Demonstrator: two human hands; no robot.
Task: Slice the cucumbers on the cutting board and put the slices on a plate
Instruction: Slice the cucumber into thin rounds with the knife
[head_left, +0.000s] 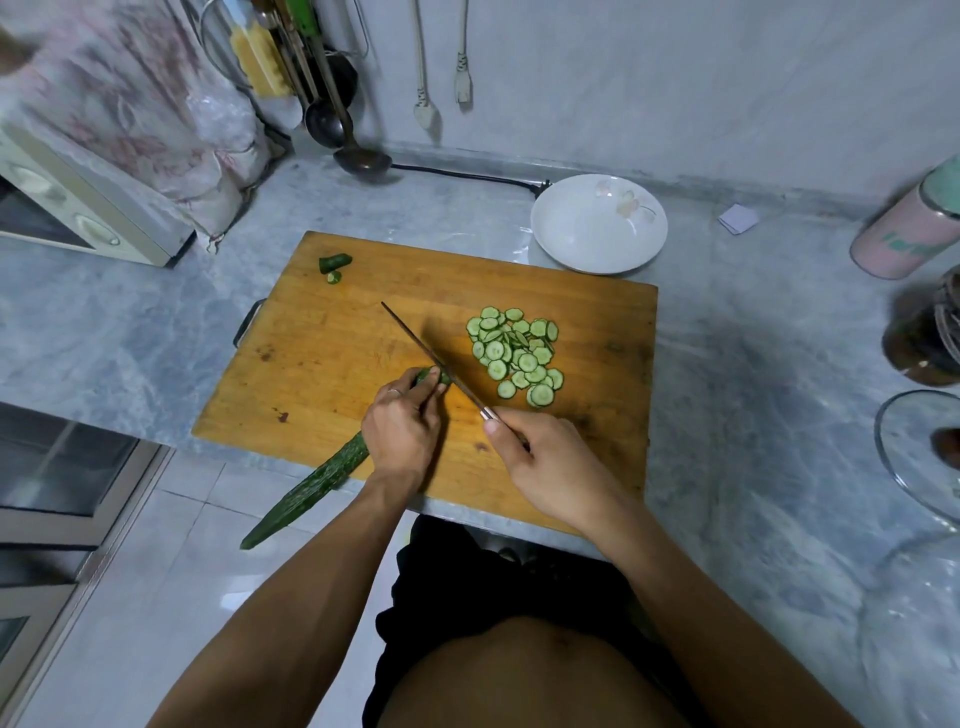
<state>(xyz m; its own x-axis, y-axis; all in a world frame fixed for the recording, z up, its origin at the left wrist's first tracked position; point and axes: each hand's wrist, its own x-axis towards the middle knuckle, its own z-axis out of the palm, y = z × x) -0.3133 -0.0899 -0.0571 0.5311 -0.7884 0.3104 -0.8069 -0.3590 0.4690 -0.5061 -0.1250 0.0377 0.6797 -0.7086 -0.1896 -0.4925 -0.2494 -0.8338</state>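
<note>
A long dark green cucumber (306, 493) lies slanted across the front of the wooden cutting board (332, 358), its tail hanging past the counter edge. My left hand (402, 426) presses down on it near its cut end. My right hand (550, 462) grips the handle of a knife (428, 353), whose blade rests against the cucumber's cut end. A heap of several round slices (517, 353) lies on the board to the right of the blade. A cucumber end piece (335, 262) sits at the board's far left corner. A white plate (600, 223), with nothing on it, stands just behind the board.
A small oven (67, 208) stands at the left, with hanging ladles (358, 150) and a black cable (467, 176) behind the board. A pink canister (909, 228), a dark jar (924, 338) and a glass lid (919, 457) stand at the right.
</note>
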